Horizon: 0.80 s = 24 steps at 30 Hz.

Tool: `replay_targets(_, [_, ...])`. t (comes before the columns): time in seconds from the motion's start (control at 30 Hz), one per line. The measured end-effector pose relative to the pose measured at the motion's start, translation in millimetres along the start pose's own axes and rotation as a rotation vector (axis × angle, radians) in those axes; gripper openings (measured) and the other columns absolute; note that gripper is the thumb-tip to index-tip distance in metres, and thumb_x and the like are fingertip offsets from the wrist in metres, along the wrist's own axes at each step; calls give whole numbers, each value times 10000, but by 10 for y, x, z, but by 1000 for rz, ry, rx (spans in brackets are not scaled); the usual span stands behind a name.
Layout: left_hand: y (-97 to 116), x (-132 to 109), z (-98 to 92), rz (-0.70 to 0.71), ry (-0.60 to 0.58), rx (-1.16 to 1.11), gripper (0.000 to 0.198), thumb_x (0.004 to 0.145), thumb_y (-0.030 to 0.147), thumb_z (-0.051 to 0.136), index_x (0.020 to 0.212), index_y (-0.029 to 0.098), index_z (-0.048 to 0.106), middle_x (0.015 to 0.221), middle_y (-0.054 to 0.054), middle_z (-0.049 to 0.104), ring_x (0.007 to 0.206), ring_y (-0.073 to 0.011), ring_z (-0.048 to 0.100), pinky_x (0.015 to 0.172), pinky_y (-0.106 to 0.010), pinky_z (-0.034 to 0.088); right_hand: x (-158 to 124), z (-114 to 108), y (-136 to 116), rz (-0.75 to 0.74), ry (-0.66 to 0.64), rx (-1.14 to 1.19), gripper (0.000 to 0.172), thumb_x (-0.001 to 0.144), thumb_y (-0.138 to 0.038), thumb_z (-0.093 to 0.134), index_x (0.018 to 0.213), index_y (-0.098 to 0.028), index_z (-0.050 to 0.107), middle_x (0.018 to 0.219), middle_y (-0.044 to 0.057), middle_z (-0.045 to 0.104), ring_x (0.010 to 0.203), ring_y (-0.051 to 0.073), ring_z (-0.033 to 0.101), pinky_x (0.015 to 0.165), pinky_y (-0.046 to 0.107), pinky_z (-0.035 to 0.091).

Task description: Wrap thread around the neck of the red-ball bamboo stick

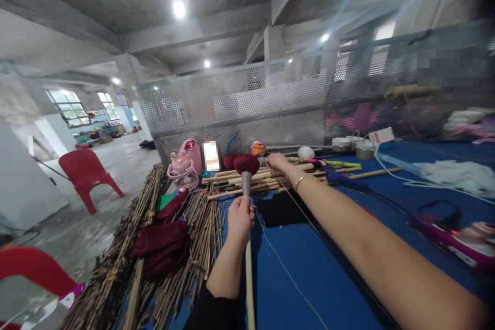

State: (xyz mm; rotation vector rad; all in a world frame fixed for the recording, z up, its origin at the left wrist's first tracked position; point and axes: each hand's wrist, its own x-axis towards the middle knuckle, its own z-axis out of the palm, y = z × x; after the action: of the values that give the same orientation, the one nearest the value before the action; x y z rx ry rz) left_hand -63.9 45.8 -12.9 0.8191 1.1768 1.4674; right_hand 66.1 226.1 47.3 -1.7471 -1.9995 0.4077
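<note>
Currently clamps the pale stick (249, 278), pointing lengthwise away, in the nearer left hand (240, 215) below its dark red head (246, 164), with the right hand (276, 161) farther out (cannot tell its grip).

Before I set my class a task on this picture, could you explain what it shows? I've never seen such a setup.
There is no machine: a person works bare-handed, and the picture comes from a camera worn on their head, looking forward and down. The left hand holds a pale wooden stick below a grey tapered collar and dark red, rounded head. The right hand is farther forward; whether it holds anything is unclear. On the blue tabletop lie thin brown twigs, partly under dark red cloth, and a flat black rectangle.
</note>
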Motion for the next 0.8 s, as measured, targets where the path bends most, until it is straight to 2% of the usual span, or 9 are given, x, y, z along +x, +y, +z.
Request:
replay_targets(0.1, [-14, 19, -3, -5, 7, 3, 349, 657, 491, 572, 749, 174, 460, 518, 77, 406, 343, -24, 302, 323, -151, 190, 182, -262, -144, -40, 32, 312, 284, 867, -302, 491, 1083, -123, 531, 1038, 77, 573, 863, 160, 581, 730, 345, 500])
replay_targets(0.2, [-19, 33, -9, -8, 21, 10, 353, 657, 496, 572, 743, 174, 456, 519, 77, 407, 340, -22, 303, 324, -152, 196, 266, -525, -264, -99, 87, 567, 182, 905, -223, 403, 870, -108, 541, 890, 72, 629, 648, 89, 574, 572, 237, 478])
replay_targets(0.3, [-13, 36, -12, -11, 31, 16, 361, 654, 503, 572, 747, 175, 452, 519, 80, 401, 335, -21, 301, 323, -154, 194, 258, -747, -370, -163, 130, 748, 183, 899, -172, 367, 749, -140, 468, 883, 56, 643, 551, 51, 530, 490, 186, 418])
replay_targets(0.47, [-2, 31, -12, -11, 31, 16, 348, 656, 490, 575, 733, 178, 441, 521, 80, 401, 336, -19, 298, 326, -151, 177, 174, -1103, -555, -258, 163, 906, 145, 859, -161, 415, 715, -159, 434, 947, 37, 618, 573, 50, 510, 476, 176, 372])
replay_targets(0.63, [-6, 30, -12, -12, 35, 14, 326, 667, 469, 572, 736, 175, 447, 513, 81, 395, 335, -20, 298, 328, -149, 169, 7, -1574, -737, -437, 199, 1026, 126, 838, -189, 454, 714, -174, 437, 935, 35, 602, 636, 83, 498, 515, 210, 353])
replay_targets(0.73, [-8, 29, -12, -11, 36, 17, 314, 674, 459, 567, 737, 175, 448, 510, 81, 399, 335, -19, 297, 327, -147, 173, -174, -1873, -813, -538, 235, 1041, 131, 820, -272, 504, 734, -197, 438, 951, 16, 592, 702, 97, 487, 580, 241, 358])
replay_targets(0.8, [-8, 27, -13, -9, 35, 19, 310, 675, 455, 567, 734, 174, 448, 510, 80, 403, 334, -19, 300, 326, -144, 173, -316, -2057, -842, -614, 252, 1038, 229, 739, -399, 596, 746, -227, 444, 965, 0, 586, 768, 117, 477, 625, 268, 361])
